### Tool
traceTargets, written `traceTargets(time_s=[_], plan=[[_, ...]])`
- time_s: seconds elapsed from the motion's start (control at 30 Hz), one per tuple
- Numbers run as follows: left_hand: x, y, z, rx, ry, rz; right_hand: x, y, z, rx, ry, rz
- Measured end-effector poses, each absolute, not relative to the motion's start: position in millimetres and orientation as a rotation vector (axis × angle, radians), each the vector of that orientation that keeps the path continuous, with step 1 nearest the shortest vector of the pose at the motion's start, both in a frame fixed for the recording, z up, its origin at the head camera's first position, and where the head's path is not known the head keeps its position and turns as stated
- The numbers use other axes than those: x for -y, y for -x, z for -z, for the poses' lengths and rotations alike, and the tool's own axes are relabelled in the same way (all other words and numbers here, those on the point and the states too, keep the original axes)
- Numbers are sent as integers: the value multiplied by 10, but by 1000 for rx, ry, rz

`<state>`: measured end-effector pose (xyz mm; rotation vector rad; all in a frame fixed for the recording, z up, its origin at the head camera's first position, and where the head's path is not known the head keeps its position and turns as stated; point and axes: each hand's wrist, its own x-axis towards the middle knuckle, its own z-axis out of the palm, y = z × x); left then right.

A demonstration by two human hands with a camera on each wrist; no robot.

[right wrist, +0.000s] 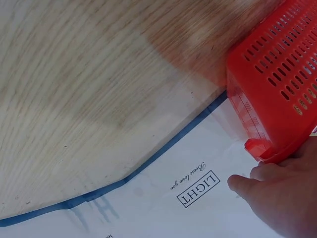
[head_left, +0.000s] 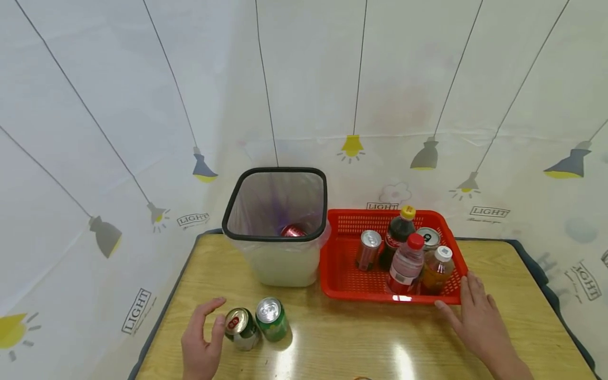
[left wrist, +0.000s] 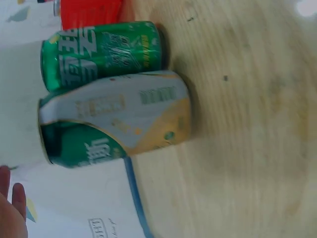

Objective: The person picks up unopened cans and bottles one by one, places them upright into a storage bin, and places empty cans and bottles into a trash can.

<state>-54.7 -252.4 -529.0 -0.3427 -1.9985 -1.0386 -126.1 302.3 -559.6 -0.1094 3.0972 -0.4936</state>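
My left hand (head_left: 203, 340) is beside a green, white and gold drink can (head_left: 243, 338), thumb and fingers spread with a gap and nothing between them. A green soda can (head_left: 273, 323) stands upright just right of that can. The left wrist view shows both cans (left wrist: 119, 119) close together, with only fingertips (left wrist: 19, 198) at its edge. My right hand (head_left: 482, 324) rests at the front right corner of a red plastic basket (head_left: 351, 293), fingers extended along its side and thumb apart. In the right wrist view the fingers are partly hidden behind the basket's rim.
Upright in the basket are a silver-topped can (head_left: 368, 250), a cola bottle (head_left: 396, 237), a red-capped bottle (head_left: 406, 264), a white-capped bottle (head_left: 436, 269) and another can (head_left: 429, 237). Left of it stands a black-rimmed, bag-lined bin (head_left: 285, 269) with a red can (head_left: 293, 231) inside.
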Motion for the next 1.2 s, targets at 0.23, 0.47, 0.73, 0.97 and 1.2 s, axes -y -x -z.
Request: traceTargets(time_s=[0.23, 0.47, 0.73, 0.97, 1.2], plan=[[2688, 498, 5451, 2138, 236, 1189, -3050, 1268, 5566, -3047, 87, 494], [2796, 503, 5597, 2328, 188, 1496, -3058, 1253, 5599, -3051, 67, 521], [2833, 549, 5781, 2445, 174, 1619, -3064, 1268, 5588, -3030, 64, 541], [2835, 603, 5948, 2423, 226, 1681, -3039, 1278, 5603, -3036, 76, 567], [2758, 655, 5956, 2513, 205, 1513, -3031, 1279, 5587, -3041, 80, 567]])
